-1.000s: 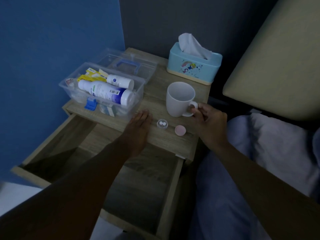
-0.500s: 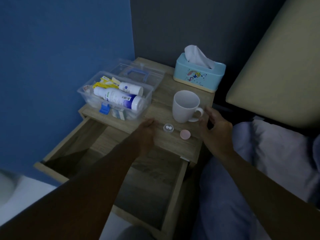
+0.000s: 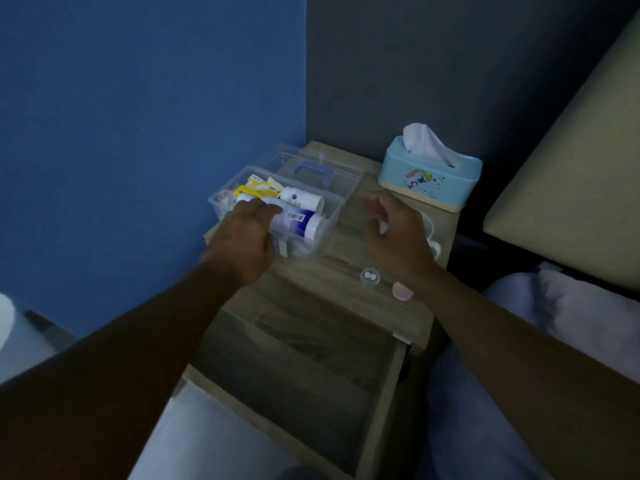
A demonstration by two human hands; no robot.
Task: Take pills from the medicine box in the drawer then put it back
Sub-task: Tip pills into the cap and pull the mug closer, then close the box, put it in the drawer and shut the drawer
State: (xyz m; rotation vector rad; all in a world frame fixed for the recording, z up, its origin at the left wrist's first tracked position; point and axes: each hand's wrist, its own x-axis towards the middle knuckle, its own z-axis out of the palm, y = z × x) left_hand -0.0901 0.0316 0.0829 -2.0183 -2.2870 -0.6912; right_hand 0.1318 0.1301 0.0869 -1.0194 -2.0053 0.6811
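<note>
The clear medicine box (image 3: 330, 216) stands open on the nightstand (image 3: 346, 271), its lid (image 3: 318, 169) folded back. Inside lie white bottles (image 3: 299, 223) and a yellow packet (image 3: 258, 189). My left hand (image 3: 244, 237) rests over the box's front left, fingers on the big bottle; whether it grips is unclear. My right hand (image 3: 394, 233) hovers open to the right of the box, in front of the white mug (image 3: 431, 237). A small clear cap with two white pills (image 3: 369, 277) and a pink cap (image 3: 402, 291) lie near the nightstand's front edge. The drawer (image 3: 304, 368) below is pulled out.
A light blue tissue box (image 3: 431, 180) sits at the nightstand's back right. Blue wall on the left, dark grey wall behind. A beige headboard (image 3: 571, 188) and a pale pillow (image 3: 571, 306) lie to the right.
My left hand moved from the nightstand's front up onto the medicine box. My right hand left the mug's side and rose toward the box. The camera tilted back.
</note>
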